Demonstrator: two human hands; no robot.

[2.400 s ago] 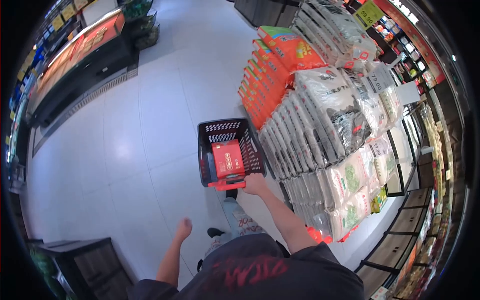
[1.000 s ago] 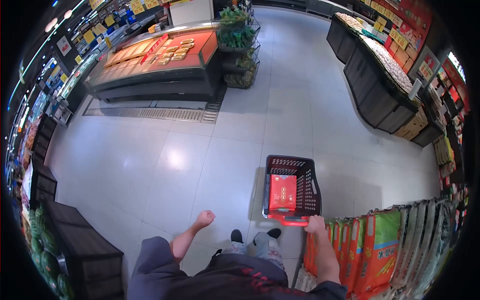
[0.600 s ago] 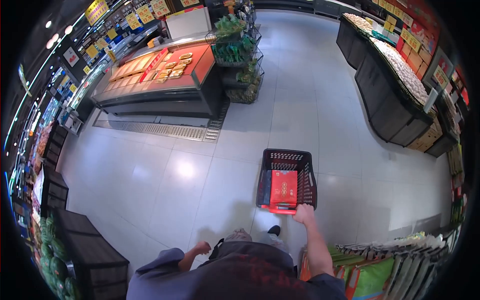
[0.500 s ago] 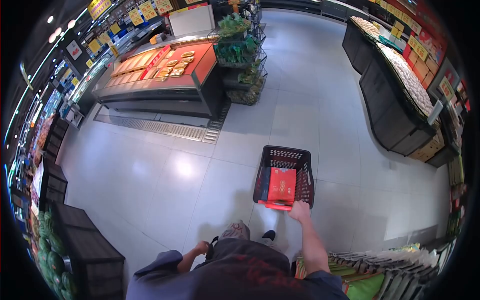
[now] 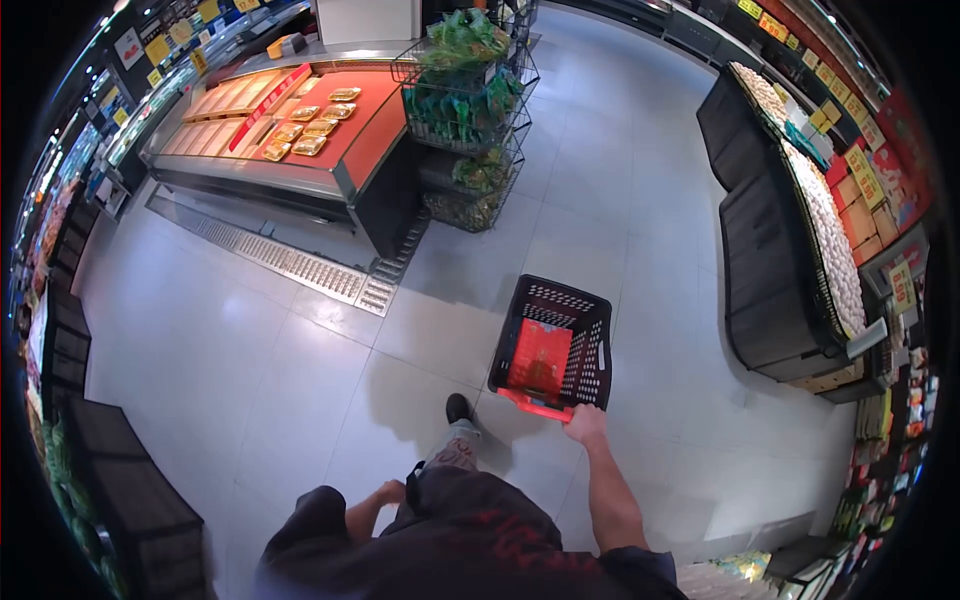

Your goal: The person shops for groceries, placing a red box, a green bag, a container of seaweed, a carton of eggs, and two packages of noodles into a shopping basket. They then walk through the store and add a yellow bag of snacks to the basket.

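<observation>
My right hand [image 5: 586, 424] is wrapped round the red handle [image 5: 536, 405] of a black shopping basket [image 5: 597, 372]. The basket stands out ahead of me, its sides pierced with holes. Inside it lies a red box [image 5: 543, 352] with pale printing, partly hidden by the handle. At my left hip, my left hand [image 5: 390, 493] hangs beside my dark clothing, touching nothing I can make out. Its fingers are small and partly hidden.
At left stands a refrigerated counter [image 5: 345, 178] with wrapped trays [image 5: 321, 127], beside a wire rack [image 5: 465, 135] of green vegetables. A dark produce stand [image 5: 770, 270] curves along the right. Dark crates [image 5: 130, 470] line the near left. Pale tiled floor [image 5: 660, 290] runs between them.
I have walked forward with the basket, which keeps in front of me. The counter and wire rack appear closer, and one shoe now shows stepping ahead. My right hand keeps its hold.
</observation>
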